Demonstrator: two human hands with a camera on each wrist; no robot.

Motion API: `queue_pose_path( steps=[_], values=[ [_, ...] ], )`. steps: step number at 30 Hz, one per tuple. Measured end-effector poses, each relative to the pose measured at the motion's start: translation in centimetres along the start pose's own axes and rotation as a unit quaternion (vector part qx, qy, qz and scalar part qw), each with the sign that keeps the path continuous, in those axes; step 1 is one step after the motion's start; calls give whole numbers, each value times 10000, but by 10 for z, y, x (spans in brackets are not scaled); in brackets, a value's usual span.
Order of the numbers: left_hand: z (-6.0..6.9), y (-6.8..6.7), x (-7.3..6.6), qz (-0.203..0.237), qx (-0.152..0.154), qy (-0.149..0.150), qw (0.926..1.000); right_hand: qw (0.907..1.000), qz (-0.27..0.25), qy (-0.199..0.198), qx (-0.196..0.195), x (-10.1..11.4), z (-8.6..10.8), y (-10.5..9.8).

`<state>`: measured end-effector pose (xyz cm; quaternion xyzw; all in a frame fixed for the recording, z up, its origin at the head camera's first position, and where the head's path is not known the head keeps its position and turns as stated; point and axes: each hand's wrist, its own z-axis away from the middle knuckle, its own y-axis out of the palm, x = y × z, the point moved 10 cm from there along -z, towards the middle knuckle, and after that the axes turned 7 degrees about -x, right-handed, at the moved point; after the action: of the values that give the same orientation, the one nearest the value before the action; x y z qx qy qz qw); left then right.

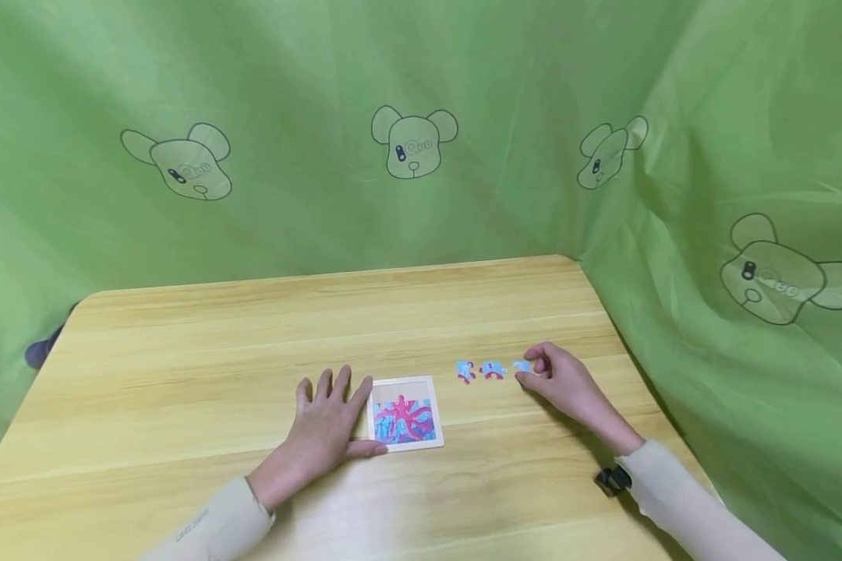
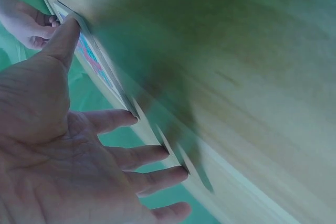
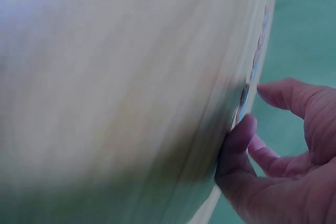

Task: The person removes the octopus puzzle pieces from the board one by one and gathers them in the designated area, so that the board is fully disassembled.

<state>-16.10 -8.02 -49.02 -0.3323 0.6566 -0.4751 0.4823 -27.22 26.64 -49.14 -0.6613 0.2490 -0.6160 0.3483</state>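
Observation:
A square puzzle tray (image 1: 440, 421) with a pale rim lies on the table. Its lower part holds fitted pieces that show a pink octopus (image 1: 403, 417) on blue; bare wood shows along the top. My left hand (image 1: 323, 428) rests at the tray's left side, fingers spread, thumb at the lower left corner and index finger near the upper left. To the right of the tray, three loose puzzle pieces lie in a row. My right hand (image 1: 564, 382) has thumb and index finger at the edges of the rightmost puzzle piece (image 1: 521, 365), other fingers curled.
The left loose piece (image 1: 465, 372) and the middle loose piece (image 1: 493, 370) lie between the tray and my right hand. The wooden table (image 1: 252, 335) ends at a green curtain (image 1: 309, 156) behind and to the right. A dark object (image 1: 38, 352) shows beyond the left edge.

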Motion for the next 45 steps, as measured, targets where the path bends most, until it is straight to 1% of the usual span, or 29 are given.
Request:
queue_pose_path(
  steps=[5, 10, 14, 18, 24, 28, 32, 36, 39, 45],
  values=[
    [1, 0, 0, 131, -90, 39, 9999, 9999, -64, 155, -29, 4, 6, 1],
    [1, 1, 0, 10, 48, 0, 10000, 9996, -141, 187, -155, 10, 12, -2],
    [1, 2, 1, -55, 138, -23, 9999, 9990, -340, 169, -228, 20, 18, -1],
    [2, 2, 3, 29, 205, -43, 9998, 9980, -592, 61, -199, 32, 23, 5],
    [4, -1, 5, 175, 249, -37, 9995, 9966, -809, -99, -90, 47, 27, 22],
    [4, -1, 6, 210, 215, 22, 9995, 9956, -920, -133, 71, 58, 30, 34],
    [4, -1, 5, 213, 200, 67, 9996, 9931, -1095, -269, 315, 72, 32, 45],
    [2, -1, 5, 185, 185, 83, 9996, 9886, -1311, -441, 600, 87, 35, 55],
    [2, 0, 6, 185, 162, 74, 9997, 9852, -1428, -496, 811, 96, 38, 64],
    [1, 0, 7, 185, 122, -18, 9998, 9780, -1556, -681, 1209, 111, 44, 88]
  ],
)
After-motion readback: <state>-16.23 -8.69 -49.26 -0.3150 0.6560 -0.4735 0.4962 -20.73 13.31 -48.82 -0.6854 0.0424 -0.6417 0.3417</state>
